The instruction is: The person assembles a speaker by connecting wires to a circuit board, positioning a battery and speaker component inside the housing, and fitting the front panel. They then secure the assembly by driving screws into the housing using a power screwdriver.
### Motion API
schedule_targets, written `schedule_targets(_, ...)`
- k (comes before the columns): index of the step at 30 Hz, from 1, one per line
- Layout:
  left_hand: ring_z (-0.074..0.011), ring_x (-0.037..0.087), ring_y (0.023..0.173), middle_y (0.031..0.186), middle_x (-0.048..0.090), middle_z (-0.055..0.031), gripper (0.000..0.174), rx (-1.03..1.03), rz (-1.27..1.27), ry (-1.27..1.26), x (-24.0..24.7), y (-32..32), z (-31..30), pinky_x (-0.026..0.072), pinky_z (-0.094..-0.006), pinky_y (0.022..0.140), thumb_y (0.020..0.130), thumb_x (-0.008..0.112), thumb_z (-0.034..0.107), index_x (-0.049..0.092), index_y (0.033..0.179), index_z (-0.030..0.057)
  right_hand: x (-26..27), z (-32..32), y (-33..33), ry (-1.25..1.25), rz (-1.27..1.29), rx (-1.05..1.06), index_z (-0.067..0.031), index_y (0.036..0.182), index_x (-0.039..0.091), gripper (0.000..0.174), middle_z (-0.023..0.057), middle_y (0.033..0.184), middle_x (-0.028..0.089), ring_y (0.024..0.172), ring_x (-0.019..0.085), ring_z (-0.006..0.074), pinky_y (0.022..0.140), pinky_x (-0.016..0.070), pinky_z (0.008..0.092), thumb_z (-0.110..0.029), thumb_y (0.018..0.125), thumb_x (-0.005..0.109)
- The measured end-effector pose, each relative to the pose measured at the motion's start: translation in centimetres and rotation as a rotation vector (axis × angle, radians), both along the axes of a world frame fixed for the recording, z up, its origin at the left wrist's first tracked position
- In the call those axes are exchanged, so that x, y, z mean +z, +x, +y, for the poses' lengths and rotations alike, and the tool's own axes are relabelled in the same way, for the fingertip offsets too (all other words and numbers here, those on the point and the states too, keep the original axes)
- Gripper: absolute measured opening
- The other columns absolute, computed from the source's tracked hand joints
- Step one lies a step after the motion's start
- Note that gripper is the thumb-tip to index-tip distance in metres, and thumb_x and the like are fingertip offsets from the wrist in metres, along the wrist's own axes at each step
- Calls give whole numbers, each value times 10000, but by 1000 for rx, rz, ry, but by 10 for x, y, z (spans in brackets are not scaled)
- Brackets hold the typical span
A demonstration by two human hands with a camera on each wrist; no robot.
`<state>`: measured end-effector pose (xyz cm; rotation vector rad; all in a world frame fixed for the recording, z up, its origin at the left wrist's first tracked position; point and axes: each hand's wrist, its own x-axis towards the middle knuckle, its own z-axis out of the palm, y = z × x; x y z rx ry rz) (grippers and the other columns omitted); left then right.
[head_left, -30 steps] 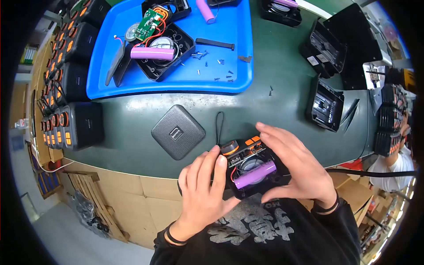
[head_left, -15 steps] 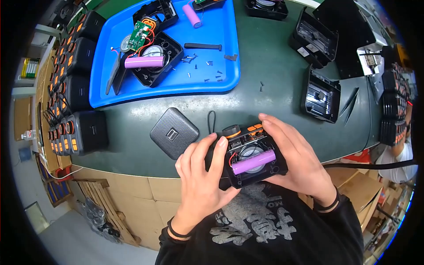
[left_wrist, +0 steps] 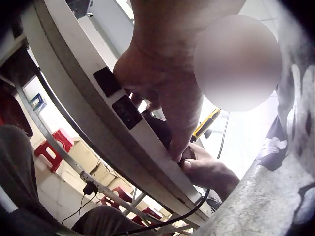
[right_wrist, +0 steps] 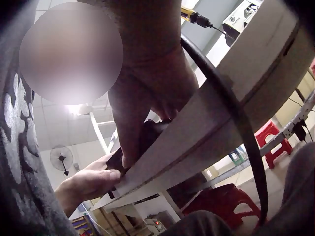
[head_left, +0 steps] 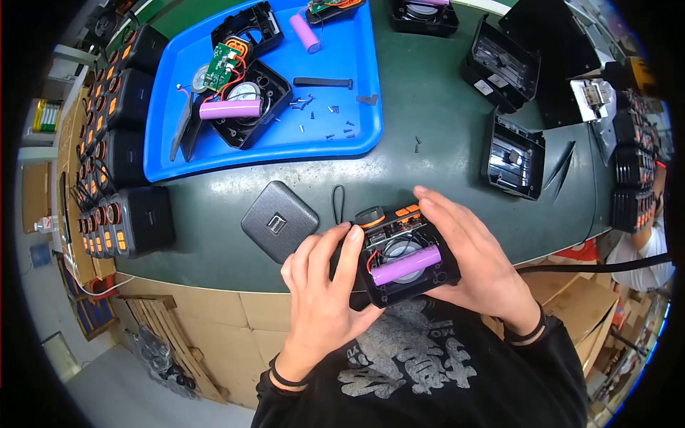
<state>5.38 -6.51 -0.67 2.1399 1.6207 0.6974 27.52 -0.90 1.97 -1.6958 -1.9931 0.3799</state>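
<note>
Both hands hold an opened black speaker body [head_left: 403, 265] over the near table edge. A purple cylindrical battery [head_left: 405, 265] lies across its inside, over a round speaker driver, with orange buttons [head_left: 408, 210] and an orange-ringed knob [head_left: 369, 216] at the far side. My left hand [head_left: 321, 296] grips its left side, fingers curled over the rim. My right hand [head_left: 479, 264] grips the right side, fingers over the far edge. The wrist views show only the hands from below [left_wrist: 162, 73] [right_wrist: 142, 93] at the table edge. The detached grey grille cover [head_left: 279, 220] lies just left of the speaker.
A blue tray [head_left: 342, 143] at the back holds another opened speaker with a purple battery [head_left: 230, 109], a circuit board [head_left: 223, 58], loose screws and a strap. Assembled black speakers [head_left: 132, 214] line the left edge. Empty black shells [head_left: 515, 158] stand right. A black cable [head_left: 592, 267] crosses right.
Both hands drew the opened speaker slightly nearer and left; the left hand's fingers curled further over its left rim. The view shifted a little.
</note>
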Motion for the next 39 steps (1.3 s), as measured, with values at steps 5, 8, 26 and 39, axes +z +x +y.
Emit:
schedule_targets(5, -341, 435, 1237, 1390, 481, -135, 1030, -2, 49, 29, -4, 0, -2, 292, -475, 999, 555, 861, 314, 428, 1457, 73, -1, -6, 1, 21, -3, 22, -46, 1208, 606, 446, 84, 840, 638, 743, 617, 289, 694, 500, 411, -257, 829, 708)
schedule_targets(8, -349, 435, 1234, 1398, 477, -141, 1008, -11, 51, 35, -6, -1, -2, 295, -479, 992, 589, 842, 332, 413, 1459, 59, 4, -7, 0, 24, -9, 53, -46, 1210, 605, 446, 84, 838, 638, 741, 617, 289, 693, 500, 410, -257, 830, 708)
schedule_targets(26, -193, 552, 996, 1166, 637, -35, 568, 36, -74, 415, -18, 1, -19, 366, -328, 835, 777, 752, 518, 676, 1199, 145, 17, 6, -13, 13, -172, 141, -45, 1217, 601, 446, 85, 828, 638, 732, 618, 289, 687, 501, 410, -258, 839, 705)
schedule_targets(39, -205, 518, 959, 1099, 640, -6, 409, -17, 28, 441, -13, 7, -8, 357, -362, 808, 796, 713, 504, 745, 1025, 167, 21, 1, -14, 6, -256, 188, -45, 1222, 598, 446, 86, 821, 638, 725, 619, 290, 683, 501, 409, -259, 845, 703)
